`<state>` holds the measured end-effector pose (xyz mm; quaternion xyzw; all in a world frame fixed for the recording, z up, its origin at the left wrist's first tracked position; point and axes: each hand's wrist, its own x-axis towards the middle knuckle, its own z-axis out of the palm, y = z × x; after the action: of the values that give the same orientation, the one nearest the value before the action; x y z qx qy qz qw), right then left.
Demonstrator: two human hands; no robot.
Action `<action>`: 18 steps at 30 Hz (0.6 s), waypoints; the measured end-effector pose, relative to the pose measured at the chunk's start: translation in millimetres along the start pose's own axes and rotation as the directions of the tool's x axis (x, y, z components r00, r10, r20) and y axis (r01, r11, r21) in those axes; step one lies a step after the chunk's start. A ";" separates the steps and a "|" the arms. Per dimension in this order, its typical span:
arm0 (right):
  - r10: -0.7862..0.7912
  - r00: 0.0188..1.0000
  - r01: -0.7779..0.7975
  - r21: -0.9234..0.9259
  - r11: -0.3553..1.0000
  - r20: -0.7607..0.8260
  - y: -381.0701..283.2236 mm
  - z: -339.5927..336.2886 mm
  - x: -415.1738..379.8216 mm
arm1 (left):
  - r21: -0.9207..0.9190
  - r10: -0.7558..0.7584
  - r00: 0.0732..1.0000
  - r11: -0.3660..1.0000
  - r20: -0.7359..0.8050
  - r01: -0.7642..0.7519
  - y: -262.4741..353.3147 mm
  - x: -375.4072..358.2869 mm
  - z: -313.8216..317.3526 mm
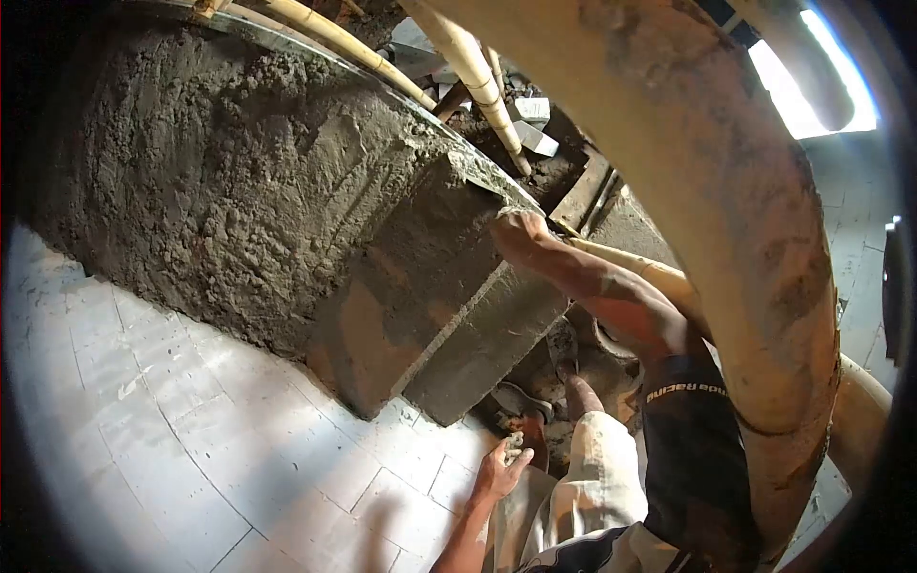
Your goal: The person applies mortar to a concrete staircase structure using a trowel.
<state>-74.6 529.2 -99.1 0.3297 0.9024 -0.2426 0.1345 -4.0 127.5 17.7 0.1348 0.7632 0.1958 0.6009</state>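
My right hand (521,236) is closed at the upper edge of a mortar-covered wall face. A thin, flat blade like a trowel's (475,180) shows beside it, against the mortar; its handle is hidden in the hand. Rough, wet grey mortar (210,181) coats most of the wall. Beneath the hand is a smoother, darker coated strip (382,315), with a smooth grey block-like end (487,344) beside it. My left hand (501,468) hangs low near my legs, fingers loosely bent and thumb apart, with grey mortar on the fingertips.
Bamboo poles (487,86) stand beyond the wall's top edge, among rubble and white block pieces (535,138). A thick, pale curved shape (688,191) crosses the right side close to the camera. Pale block masonry (220,430) lies along the wall's lower side.
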 end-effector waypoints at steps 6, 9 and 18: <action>-0.215 0.970 0.198 -0.138 0.970 -0.115 5.8 6.0 -6.9 | -0.059 0.007 0.999 0.998 -0.036 -0.009 -2.2 7.1 -3.5; -0.052 0.993 0.054 -0.011 0.998 0.109 4.0 -10.1 0.2 | -0.047 0.037 0.999 0.998 -0.040 -0.039 -2.0 12.6 -4.5; 0.276 0.958 -0.222 0.409 0.885 -0.077 51.6 -20.8 -53.8 | -0.107 0.057 0.991 0.992 -0.118 -0.070 17.1 12.6 -10.9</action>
<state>-2.1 545.9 -77.9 0.4787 0.7915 -0.3785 0.0346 -18.2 146.8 16.8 0.1139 0.7796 0.2643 0.5562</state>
